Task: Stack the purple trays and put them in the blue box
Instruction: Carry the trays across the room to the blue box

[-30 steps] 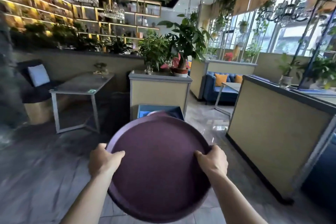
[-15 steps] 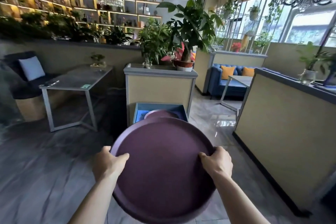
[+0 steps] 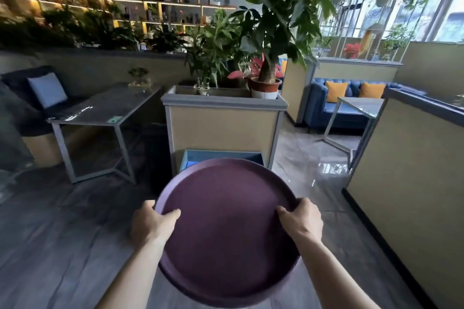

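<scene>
A round purple tray (image 3: pixel 227 228) fills the lower middle of the head view, held level in front of me. My left hand (image 3: pixel 153 223) grips its left rim, thumb on the inside. My right hand (image 3: pixel 301 221) grips the right rim the same way. Beyond the tray's far edge, the blue box (image 3: pixel 190 160) stands on the floor against a beige planter; only its back rim and left inner wall show, and the tray hides its contents.
A beige planter (image 3: pixel 223 128) with potted plants rises right behind the box. A grey metal table (image 3: pixel 100 113) stands to the left, and a beige partition wall (image 3: pixel 406 168) runs along the right. Grey tiled floor (image 3: pixel 62 233) lies around me.
The view has drawn closer to the planter and the blue box. The tray now covers most of the box, hiding the purple tray seen inside it earlier. Both hands keep their grip.
</scene>
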Available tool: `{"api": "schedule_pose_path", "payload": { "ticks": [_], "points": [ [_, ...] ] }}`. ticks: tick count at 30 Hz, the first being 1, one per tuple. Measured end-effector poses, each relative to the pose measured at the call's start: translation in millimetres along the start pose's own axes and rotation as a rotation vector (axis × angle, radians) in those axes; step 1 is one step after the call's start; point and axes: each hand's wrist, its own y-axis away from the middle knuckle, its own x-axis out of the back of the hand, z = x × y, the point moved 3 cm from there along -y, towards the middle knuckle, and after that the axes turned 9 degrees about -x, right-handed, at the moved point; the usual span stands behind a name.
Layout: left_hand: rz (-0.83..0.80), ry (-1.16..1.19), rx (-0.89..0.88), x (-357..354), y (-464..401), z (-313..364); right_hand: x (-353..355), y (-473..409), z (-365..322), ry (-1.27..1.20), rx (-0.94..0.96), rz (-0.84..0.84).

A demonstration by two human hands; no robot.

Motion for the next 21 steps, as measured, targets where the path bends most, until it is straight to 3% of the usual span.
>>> {"api": "schedule_pose_path", "payload": {
  "ticks": [13, 21],
  "points": [
    [-0.035, 0.091, 0.014, -145.1, -231.3, 15.8, -138.7, -193.2, -121.3, 0.036, -0.055, 0.015],
    [-0.065, 0.029, 0.052, -222.2, -350.1, 14.6, -219.4, -294.1, -174.4, 0.085, -0.119, 0.021]
  ]
}}
